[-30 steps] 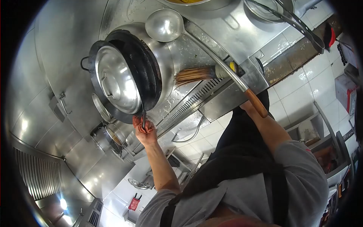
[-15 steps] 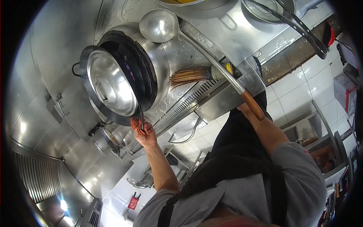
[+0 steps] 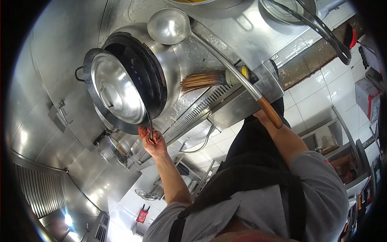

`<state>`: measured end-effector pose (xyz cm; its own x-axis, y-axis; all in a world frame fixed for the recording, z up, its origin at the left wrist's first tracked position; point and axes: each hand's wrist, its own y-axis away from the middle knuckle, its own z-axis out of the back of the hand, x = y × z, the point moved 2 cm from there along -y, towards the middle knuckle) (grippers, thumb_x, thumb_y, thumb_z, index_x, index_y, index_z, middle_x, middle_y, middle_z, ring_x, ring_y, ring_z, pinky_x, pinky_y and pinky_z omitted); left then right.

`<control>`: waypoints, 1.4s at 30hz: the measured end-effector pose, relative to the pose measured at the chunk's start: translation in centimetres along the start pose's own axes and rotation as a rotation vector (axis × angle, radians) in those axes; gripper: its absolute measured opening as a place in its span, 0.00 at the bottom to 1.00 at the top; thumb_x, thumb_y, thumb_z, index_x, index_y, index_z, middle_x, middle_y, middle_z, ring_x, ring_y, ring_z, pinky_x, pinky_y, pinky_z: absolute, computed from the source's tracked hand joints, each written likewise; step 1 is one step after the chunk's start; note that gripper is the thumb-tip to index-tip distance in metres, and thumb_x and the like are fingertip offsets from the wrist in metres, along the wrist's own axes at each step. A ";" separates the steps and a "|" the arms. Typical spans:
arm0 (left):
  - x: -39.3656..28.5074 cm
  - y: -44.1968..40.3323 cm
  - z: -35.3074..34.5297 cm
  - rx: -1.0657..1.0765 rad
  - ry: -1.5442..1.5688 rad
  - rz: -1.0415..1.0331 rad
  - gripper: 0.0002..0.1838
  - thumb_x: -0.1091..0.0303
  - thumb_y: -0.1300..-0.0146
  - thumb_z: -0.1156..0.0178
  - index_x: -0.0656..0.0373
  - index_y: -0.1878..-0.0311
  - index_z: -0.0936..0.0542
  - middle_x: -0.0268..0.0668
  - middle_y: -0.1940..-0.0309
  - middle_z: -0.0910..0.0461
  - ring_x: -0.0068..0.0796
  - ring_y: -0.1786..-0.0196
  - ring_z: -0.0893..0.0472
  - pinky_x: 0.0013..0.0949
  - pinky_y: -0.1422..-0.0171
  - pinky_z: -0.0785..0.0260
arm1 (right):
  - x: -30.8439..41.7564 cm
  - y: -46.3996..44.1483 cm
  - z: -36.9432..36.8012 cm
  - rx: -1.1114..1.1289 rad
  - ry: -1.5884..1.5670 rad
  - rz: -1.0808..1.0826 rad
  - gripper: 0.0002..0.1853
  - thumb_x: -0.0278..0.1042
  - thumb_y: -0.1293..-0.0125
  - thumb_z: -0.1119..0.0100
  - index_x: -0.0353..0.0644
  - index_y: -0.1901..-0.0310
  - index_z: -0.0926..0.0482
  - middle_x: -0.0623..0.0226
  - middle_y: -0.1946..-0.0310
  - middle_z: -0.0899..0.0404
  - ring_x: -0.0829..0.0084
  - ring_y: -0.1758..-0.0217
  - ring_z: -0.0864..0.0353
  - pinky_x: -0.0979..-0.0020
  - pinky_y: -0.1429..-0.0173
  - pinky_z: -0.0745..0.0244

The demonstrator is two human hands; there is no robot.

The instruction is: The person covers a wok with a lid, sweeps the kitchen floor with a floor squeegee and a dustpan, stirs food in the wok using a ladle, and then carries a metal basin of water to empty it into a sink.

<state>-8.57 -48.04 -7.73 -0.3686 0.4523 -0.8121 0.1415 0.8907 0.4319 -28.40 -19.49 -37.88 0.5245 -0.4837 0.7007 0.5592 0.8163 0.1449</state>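
My left hand [image 3: 153,144] is closed around the handle of a dark wok [image 3: 90,60], with a folded red cloth [image 3: 150,136] between palm and metal. The wok sits tilted up over the black burner ring [image 3: 159,76]. Inside it rests a shiny metal lid [image 3: 125,94] with a loop handle; what lies beneath the lid is hidden. My right forearm [image 3: 278,137] reaches up to the stove's front edge, near the wooden end of a long ladle [image 3: 171,26]. The right hand itself is hidden there.
A bamboo brush [image 3: 203,82] lies on the wet steel stovetop, below the ladle's shaft. At the upper right are a metal bowl [image 3: 274,16] and black tongs [image 3: 330,40]. Pots [image 3: 105,147] stand beyond the wok at left. A yellow-filled vessel [image 3: 193,1] shows at the top edge.
Almost nothing differs. The whole view has shifted very slightly; my left hand keeps its hold on the wok handle.
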 end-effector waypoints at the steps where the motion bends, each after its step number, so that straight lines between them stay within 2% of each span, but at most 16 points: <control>1: 0.0 0.0 0.1 -0.007 0.006 -0.005 0.11 0.80 0.42 0.53 0.58 0.57 0.30 0.42 0.71 0.26 0.23 0.82 0.36 0.20 0.83 0.43 | 0.2 0.0 0.0 0.000 -0.002 -0.001 0.19 0.36 0.43 0.43 0.40 0.51 0.27 0.54 0.55 0.24 0.56 0.47 0.29 0.57 0.42 0.35; 11: 0.1 0.2 -0.3 0.057 0.029 0.039 0.10 0.80 0.42 0.52 0.56 0.57 0.30 0.41 0.71 0.26 0.23 0.81 0.35 0.20 0.83 0.43 | 0.6 0.0 -0.1 0.018 -0.009 -0.002 0.19 0.37 0.43 0.43 0.40 0.50 0.27 0.54 0.56 0.24 0.55 0.48 0.28 0.57 0.43 0.34; 19: -0.2 -0.2 1.1 0.065 0.057 0.027 0.15 0.79 0.42 0.50 0.55 0.52 0.28 0.42 0.69 0.24 0.23 0.78 0.32 0.20 0.80 0.41 | 0.6 -0.2 0.0 0.021 -0.013 0.000 0.20 0.37 0.43 0.43 0.40 0.50 0.28 0.54 0.57 0.23 0.55 0.49 0.27 0.57 0.44 0.34; 35: 0.1 0.0 0.4 0.078 0.031 0.011 0.11 0.77 0.42 0.51 0.60 0.54 0.29 0.42 0.70 0.25 0.23 0.80 0.34 0.20 0.81 0.42 | -0.3 -0.7 0.3 0.029 -0.017 -0.001 0.21 0.39 0.43 0.43 0.41 0.49 0.28 0.54 0.59 0.22 0.54 0.52 0.25 0.56 0.46 0.32; 38: -0.3 -0.1 0.8 0.093 0.026 0.003 0.12 0.77 0.41 0.52 0.59 0.53 0.30 0.43 0.68 0.25 0.23 0.79 0.33 0.20 0.81 0.42 | -0.1 -0.5 0.9 0.007 -0.035 0.023 0.21 0.39 0.42 0.43 0.41 0.48 0.29 0.54 0.60 0.22 0.54 0.52 0.25 0.56 0.46 0.32; 40: -0.6 -0.3 0.9 0.186 -0.012 0.013 0.15 0.78 0.41 0.52 0.57 0.50 0.31 0.41 0.62 0.26 0.24 0.75 0.30 0.20 0.80 0.42 | 0.5 0.7 2.5 -0.132 -0.113 0.098 0.21 0.39 0.42 0.43 0.41 0.48 0.29 0.54 0.60 0.22 0.54 0.52 0.25 0.56 0.46 0.32; 41: -0.7 -0.1 0.9 0.078 -0.002 -0.041 0.16 0.79 0.41 0.53 0.56 0.49 0.31 0.39 0.59 0.26 0.24 0.71 0.28 0.20 0.80 0.42 | 0.9 1.5 3.9 -0.109 -0.188 0.088 0.21 0.39 0.42 0.43 0.41 0.48 0.29 0.54 0.60 0.22 0.54 0.52 0.25 0.56 0.46 0.32; 42: -1.0 0.1 0.7 -0.038 0.009 -0.101 0.17 0.80 0.41 0.53 0.56 0.48 0.31 0.37 0.56 0.27 0.25 0.68 0.26 0.20 0.80 0.43 | 2.5 1.3 7.2 0.207 -0.229 -0.117 0.20 0.39 0.44 0.40 0.40 0.52 0.26 0.55 0.61 0.22 0.55 0.57 0.23 0.58 0.52 0.29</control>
<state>-7.50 -48.40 -7.13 -0.3872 0.3594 -0.8491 0.0680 0.9295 0.3624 -30.96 -17.38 -30.89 0.2934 -0.5134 0.8064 0.4523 0.8177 0.3560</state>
